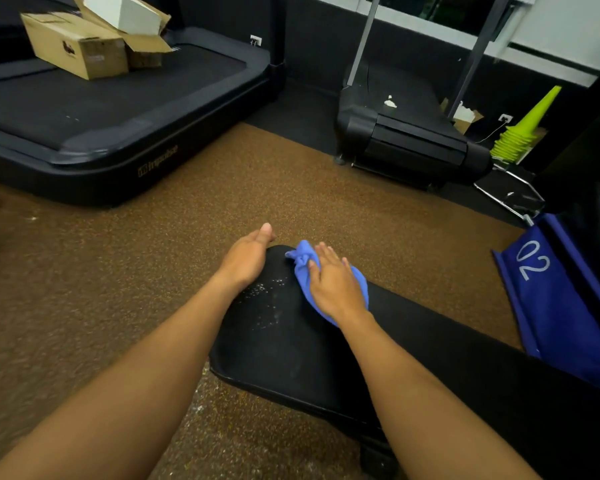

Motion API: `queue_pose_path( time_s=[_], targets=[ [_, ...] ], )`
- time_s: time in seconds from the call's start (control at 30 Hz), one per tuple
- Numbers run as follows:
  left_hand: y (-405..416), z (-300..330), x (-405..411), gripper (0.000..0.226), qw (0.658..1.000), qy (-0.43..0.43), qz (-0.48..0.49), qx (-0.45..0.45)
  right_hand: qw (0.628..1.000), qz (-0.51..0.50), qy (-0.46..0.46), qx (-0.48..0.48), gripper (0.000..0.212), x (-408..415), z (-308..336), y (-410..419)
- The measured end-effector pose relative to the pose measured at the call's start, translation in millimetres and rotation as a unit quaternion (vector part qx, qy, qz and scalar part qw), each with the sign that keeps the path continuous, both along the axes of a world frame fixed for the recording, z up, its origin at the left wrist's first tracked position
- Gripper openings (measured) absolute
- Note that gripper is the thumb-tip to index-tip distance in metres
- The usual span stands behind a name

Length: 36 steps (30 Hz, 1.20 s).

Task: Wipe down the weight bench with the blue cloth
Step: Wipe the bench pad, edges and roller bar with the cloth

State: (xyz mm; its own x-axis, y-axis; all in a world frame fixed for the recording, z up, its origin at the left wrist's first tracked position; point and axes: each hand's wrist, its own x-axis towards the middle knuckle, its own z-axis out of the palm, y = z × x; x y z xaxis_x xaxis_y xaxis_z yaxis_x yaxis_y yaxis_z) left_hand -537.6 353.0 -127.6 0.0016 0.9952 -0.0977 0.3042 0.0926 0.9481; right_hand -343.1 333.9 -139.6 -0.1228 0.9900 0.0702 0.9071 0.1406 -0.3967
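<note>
The black padded weight bench (291,355) runs from the lower right toward the middle of the view, with small wet droplets glinting near its far end. My right hand (336,285) lies flat on the bunched blue cloth (303,263), pressing it against the pad near that far end. My left hand (246,256) grips the far left edge of the bench, fingers curled over the rim, thumb up. The cloth sticks out ahead of my right fingers and behind my palm.
Brown speckled rubber floor (222,188) surrounds the bench. A black treadmill (111,109) with cardboard boxes (77,46) stands at far left, another machine (409,133) at far right, stacked green cones (520,133) beyond it. A blue pad marked 02 (551,292) sits right.
</note>
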Motion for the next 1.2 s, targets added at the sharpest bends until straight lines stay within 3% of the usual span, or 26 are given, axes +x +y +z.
queue_pose_path(
  time_s=[0.1, 0.17, 0.27, 0.33, 0.4, 0.5, 0.57, 0.67, 0.77, 0.83, 0.9, 0.97, 1.07, 1.13, 1.2],
  targets=[
    [-3.9, 0.1, -13.6, 0.057, 1.0, -0.025, -0.005, -0.009, 0.993, -0.093, 0.071, 0.007, 0.05, -5.5, 6.5, -0.7],
    [-5.3, 0.1, -20.9, 0.054, 0.999, -0.03, -0.006, -0.016, 0.962, -0.167, 0.216, -0.007, 0.041, -6.1, 22.1, -1.2],
    [-7.7, 6.4, -21.0, 0.045, 1.0, -0.002, -0.008, 0.011, 0.827, -0.236, 0.506, -0.06, 0.037, 1.9, 56.3, 1.3],
    [-8.1, 18.8, -8.2, 0.026, 0.998, -0.002, -0.012, 0.063, 0.76, -0.224, 0.601, -0.104, 0.04, 12.8, 65.6, 4.2],
    [-9.8, 33.9, 10.8, 0.029, 0.994, -0.07, -0.032, 0.073, 0.736, -0.198, 0.634, -0.128, 0.039, 16.7, 70.4, 3.8],
    [-12.4, 49.4, 32.7, 0.042, 0.973, -0.202, -0.102, -0.032, 0.729, -0.165, 0.654, -0.12, 0.032, 18.4, 83.5, -1.9],
    [-15.9, 52.6, 43.0, 0.036, 0.97, -0.198, -0.131, -0.056, 0.723, -0.145, 0.664, -0.125, 0.038, 15.9, 89.9, -7.7],
    [-17.1, 53.6, 54.6, 0.01, 0.986, -0.156, -0.057, -0.018, 0.696, -0.17, 0.675, -0.176, 0.069, 16.8, 90.7, -9.6],
    [-16.2, 55.3, 57.2, 0.014, 0.977, -0.208, -0.028, -0.029, 0.671, -0.173, 0.675, -0.252, 0.098, 31.7, 90.7, -16.9],
    [-13.8, 56.8, 57.1, 0.018, 0.97, -0.234, -0.033, -0.054, 0.689, -0.144, 0.647, -0.294, 0.091, 37.7, 92.2, -26.1],
    [-11.7, 59.0, 57.6, 0.021, 0.969, -0.236, -0.041, -0.066, 0.723, -0.125, 0.609, -0.302, 0.058, 35.4, 91.8, -30.4],
    [-9.8, 59.6, 58.5, 0.021, 0.966, -0.246, -0.042, -0.065, 0.742, -0.168, 0.595, -0.26, 0.035, 37.6, 93.2, -29.4],
    [-4.2, 60.2, 58.3, 0.019, 0.979, -0.199, -0.026, -0.044, 0.737, -0.221, 0.619, -0.159, 0.027, 52.1, 106.6, -25.1],
    [1.6, 60.4, 57.3, 0.018, 0.986, -0.164, -0.009, -0.034, 0.777, -0.229, 0.582, -0.07, 0.015, 61.6, 119.7, -20.0],
    [4.6, 60.7, 54.5, 0.019, 0.988, -0.15, 0.007, -0.036, 0.841, -0.238, 0.485, 0.006, 0.007, 65.8, 133.9, -16.7]
  ],
)
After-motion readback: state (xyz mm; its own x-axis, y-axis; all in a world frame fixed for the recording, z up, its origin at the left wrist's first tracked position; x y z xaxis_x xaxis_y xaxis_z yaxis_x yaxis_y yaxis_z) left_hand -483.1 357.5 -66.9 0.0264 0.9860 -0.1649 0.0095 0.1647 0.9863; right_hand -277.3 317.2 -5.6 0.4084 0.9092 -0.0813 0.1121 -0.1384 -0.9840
